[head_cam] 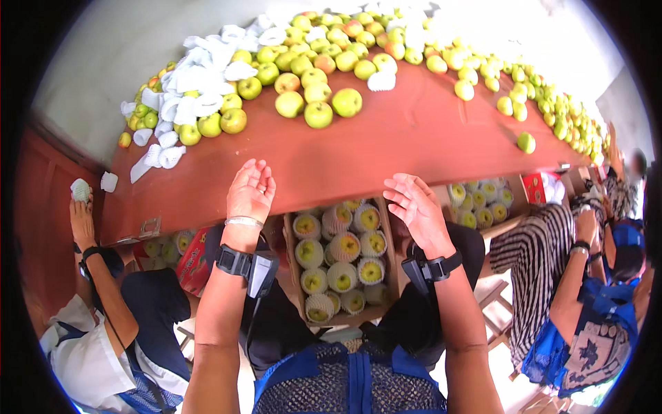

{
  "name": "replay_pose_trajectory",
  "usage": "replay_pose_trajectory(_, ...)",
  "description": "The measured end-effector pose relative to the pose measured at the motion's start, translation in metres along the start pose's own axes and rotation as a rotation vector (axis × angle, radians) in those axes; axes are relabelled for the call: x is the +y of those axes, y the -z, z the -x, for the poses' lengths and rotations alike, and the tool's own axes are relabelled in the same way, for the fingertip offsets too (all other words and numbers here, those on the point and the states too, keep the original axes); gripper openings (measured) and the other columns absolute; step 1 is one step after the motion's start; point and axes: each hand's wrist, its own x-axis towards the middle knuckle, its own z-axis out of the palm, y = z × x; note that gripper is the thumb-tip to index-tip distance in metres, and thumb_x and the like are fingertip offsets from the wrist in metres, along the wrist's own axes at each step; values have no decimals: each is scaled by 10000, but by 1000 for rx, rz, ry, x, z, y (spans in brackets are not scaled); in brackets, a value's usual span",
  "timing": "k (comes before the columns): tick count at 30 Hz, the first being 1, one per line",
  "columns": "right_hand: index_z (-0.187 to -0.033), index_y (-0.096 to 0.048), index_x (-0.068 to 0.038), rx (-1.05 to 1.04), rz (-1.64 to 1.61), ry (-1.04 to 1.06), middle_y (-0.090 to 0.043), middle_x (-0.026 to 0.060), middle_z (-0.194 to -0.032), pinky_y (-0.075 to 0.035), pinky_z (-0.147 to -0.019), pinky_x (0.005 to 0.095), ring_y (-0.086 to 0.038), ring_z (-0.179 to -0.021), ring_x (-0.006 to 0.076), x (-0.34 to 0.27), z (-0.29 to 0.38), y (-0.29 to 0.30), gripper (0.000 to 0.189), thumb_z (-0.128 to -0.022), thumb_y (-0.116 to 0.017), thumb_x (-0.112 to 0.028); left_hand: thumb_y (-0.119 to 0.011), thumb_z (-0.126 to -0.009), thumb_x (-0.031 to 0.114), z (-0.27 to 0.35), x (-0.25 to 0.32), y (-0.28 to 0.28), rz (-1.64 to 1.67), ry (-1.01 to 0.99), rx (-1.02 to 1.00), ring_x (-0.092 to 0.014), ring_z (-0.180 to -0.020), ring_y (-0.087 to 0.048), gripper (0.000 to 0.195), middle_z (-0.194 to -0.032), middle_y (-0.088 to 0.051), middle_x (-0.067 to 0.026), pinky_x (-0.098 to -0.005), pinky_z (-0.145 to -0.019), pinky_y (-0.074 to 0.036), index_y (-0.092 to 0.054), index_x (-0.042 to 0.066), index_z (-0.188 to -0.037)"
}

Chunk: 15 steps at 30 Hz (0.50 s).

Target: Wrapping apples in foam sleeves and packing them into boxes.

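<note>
My left hand (252, 191) is held palm up above the front edge of the red-brown table (382, 139), fingers a little curled and nothing in it. To the right, my right hand (416, 209) is raised with its fingers apart, also holding nothing. Between and below them, a cardboard box (290, 259) of apples in white foam nets sits by my knees; one netted apple (345, 246) lies near its middle. Beyond my hands, loose yellow-green apples (318, 114) are heaped on the table. White foam nets (194, 77) lie piled among them at the left.
At the left, a co-worker's hand (81, 220) holds a foam-netted item (80, 190). Another co-worker sits at the right, near a second box of netted apples (486, 227). More loose apples (569, 121) cover the table's far right. A red box (194, 261) stands beside my left knee.
</note>
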Motion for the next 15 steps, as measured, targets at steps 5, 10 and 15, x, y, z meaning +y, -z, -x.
replay_pose_trajectory(5, -1111, -542, -73, -39, 146, 44, -572, 82, -1127, -450, -796, 294, -571, -944, 170, -30, -67, -44, 291, -884, -591, -248, -595, -857, 116, -45, 26, -20, 181, 20, 21, -139, -829, -574, 140, -911, -608, -14, -290, -736, -476, -561, 78, -987)
replay_pose_trajectory(10, -1106, -541, -76, 55, 213, 97, -556, 85, -1148, -455, -806, 303, -564, -976, 166, -49, -159, -35, 268, -866, -600, -181, -610, -846, 154, -79, 20, -19, 155, 15, 49, -142, -802, -564, 163, -895, -612, -26, -282, -716, -468, -568, 78, -985)
replay_pose_trajectory(15, -1231, -459, -37, 245, 1184, 314, -573, 118, -1090, -479, -769, 296, -561, -993, 183, -79, -240, 5, 506, -779, -655, -152, -584, -873, 145, -90, 17, -11, 115, 101, 39, -117, -816, -562, 136, -902, -604, -3, -256, -718, -466, -552, 98, -997)
